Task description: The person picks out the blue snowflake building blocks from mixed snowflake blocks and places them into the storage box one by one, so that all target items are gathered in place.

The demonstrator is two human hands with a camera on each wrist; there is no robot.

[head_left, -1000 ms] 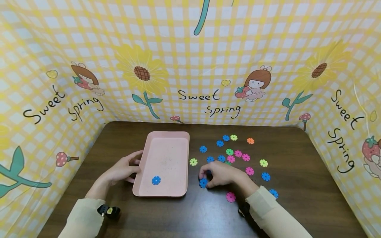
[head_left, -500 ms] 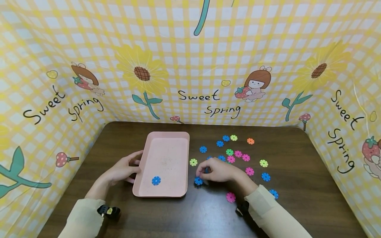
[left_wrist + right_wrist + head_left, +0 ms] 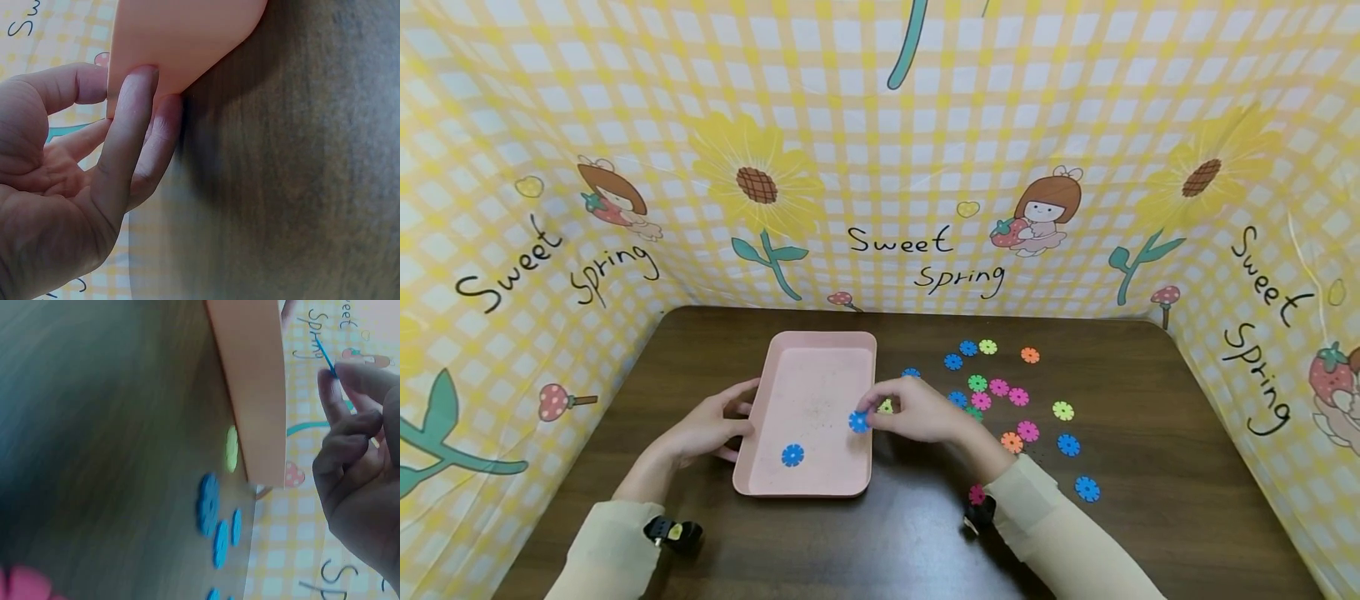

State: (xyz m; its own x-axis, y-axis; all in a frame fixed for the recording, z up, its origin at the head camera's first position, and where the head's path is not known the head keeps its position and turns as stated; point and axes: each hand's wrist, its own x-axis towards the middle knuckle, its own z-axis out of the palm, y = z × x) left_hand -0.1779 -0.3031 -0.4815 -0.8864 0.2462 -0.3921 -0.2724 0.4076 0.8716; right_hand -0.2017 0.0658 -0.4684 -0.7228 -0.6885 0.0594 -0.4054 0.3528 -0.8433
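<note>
In the head view, the pink tray (image 3: 823, 375) lies on the table with one blue interlocking disc (image 3: 792, 455) flat near its front end. My left hand (image 3: 703, 429) rests against the tray's left side; up close, its fingertips touch the outer wall (image 3: 187, 37) and rim. Thumb and fingers of my right hand (image 3: 921, 410) pinch a second blue disc (image 3: 858, 422) just inside the tray's right rim. The right wrist view shows this held disc (image 3: 325, 356) edge-on, above the rim. A yellow-green disc (image 3: 886, 407) beside the tray is partly hidden behind my right hand.
Several notched discs are scattered right of the tray, among them a pink disc (image 3: 1027, 431), an orange disc (image 3: 1030, 355), a green disc (image 3: 977, 382) and a blue disc (image 3: 1086, 488). Checked cloth (image 3: 887, 167) walls in the table's back and sides.
My right hand has carried the pinched blue disc left from the table to over the tray's right edge. An orange disc formerly hidden under that arm now shows. The left hand stays put.
</note>
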